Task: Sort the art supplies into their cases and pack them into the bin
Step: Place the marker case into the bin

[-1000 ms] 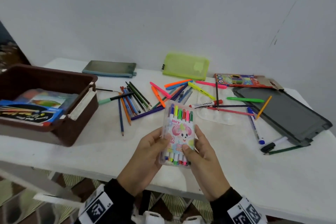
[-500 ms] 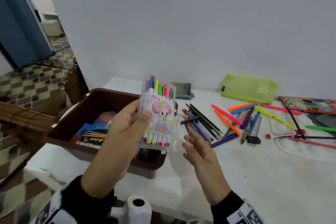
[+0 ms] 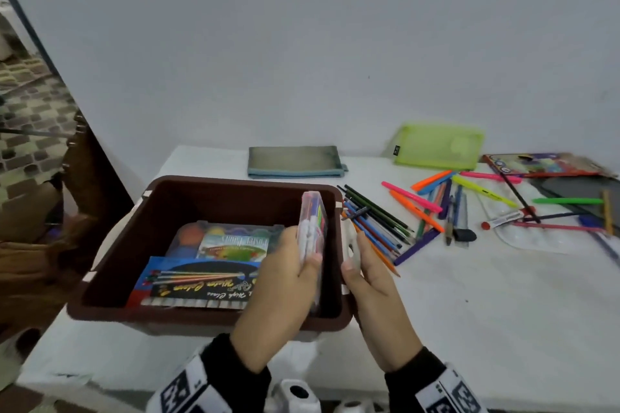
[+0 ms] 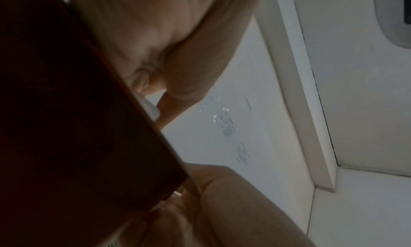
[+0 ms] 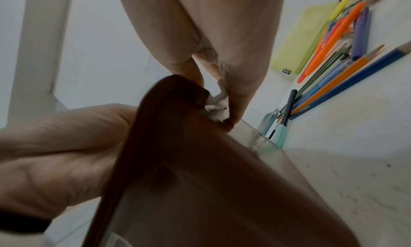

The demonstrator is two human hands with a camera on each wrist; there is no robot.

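Left hand (image 3: 285,278) grips the marker case (image 3: 313,228), a clear plastic pack of coloured markers, held on edge and upright inside the brown bin (image 3: 235,184), close against the bin's right wall. Thumb lies over the near face of the case, fingers (image 3: 310,261) curled round its lower part, pinching it

Right hand (image 3: 365,275) sits just outside the bin's right wall, at the white side handle (image 3: 350,245). Its fingers (image 5: 235,110) are pressed together, tips on the handle and rim; right wrist view shows them touching the white clip at the bin's corner. Whether they actually clasp the handle, cannot tell

Bin contents: a paint set (image 3: 231,238) with round colour pans lying flat, and a dark watercolour box (image 3: 198,285) with brushes printed on it, overlapping the paint set on the near side

Bin stands at the left part of the white counter (image 3: 469,312). To its right, loose coloured pencils (image 3: 372,228) fanned just beside the bin wall, then highlighters and pens (image 3: 422,198) in pink, orange, yellow, green. Grey pouch (image 3: 295,161) and green mesh pouch (image 3: 439,151) lie at the far edge near the wall. A flat coloured box (image 3: 543,164) at far right

Left wrist view dark, mostly bin wall and palm
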